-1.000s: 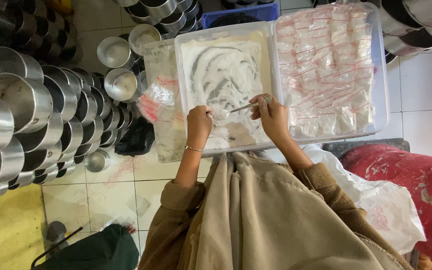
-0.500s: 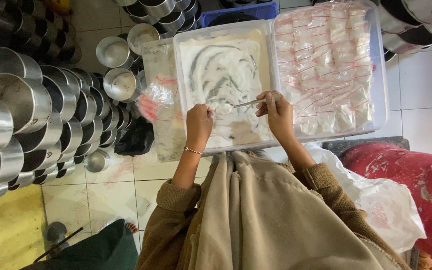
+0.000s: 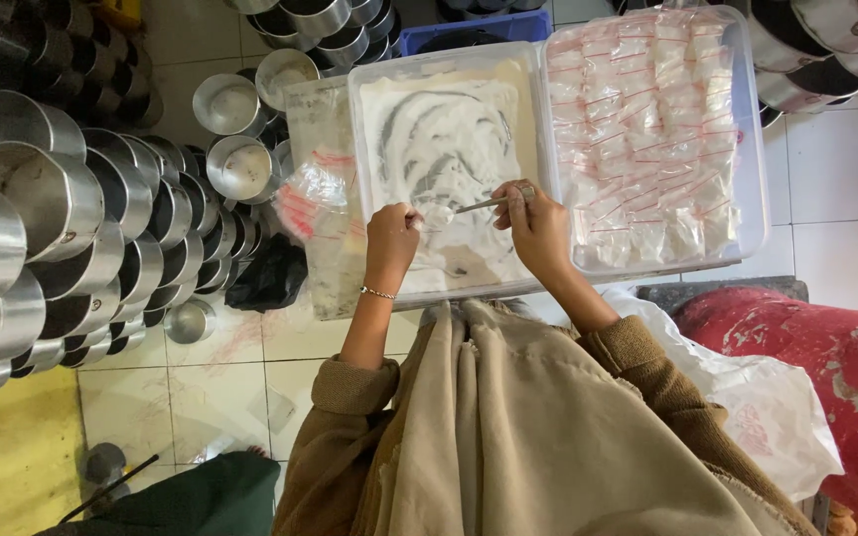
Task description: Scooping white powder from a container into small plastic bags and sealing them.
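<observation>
Two hands over the tub, seen from my head camera. My right hand (image 3: 540, 226) pinches the handle of a small metal spoon (image 3: 469, 206), its bowl heaped with white powder and pointing left. My left hand (image 3: 390, 234) meets it there, fingers pinched on a small clear bag (image 3: 419, 218) right at the spoon's tip; a thin bracelet (image 3: 377, 293) sits on that wrist. Both hands hover above the near edge of the white tub (image 3: 369, 149), whose floor is smeared with powder (image 3: 449, 139). Along the tub's right edge sits a clear bin (image 3: 752, 149) packed with filled sachets (image 3: 647, 129). At the tub's left edge lie loose plastic bags (image 3: 315, 199). Farther left, stacked metal pots (image 3: 52, 228) crowd the tiled floor (image 3: 240, 367).
</observation>
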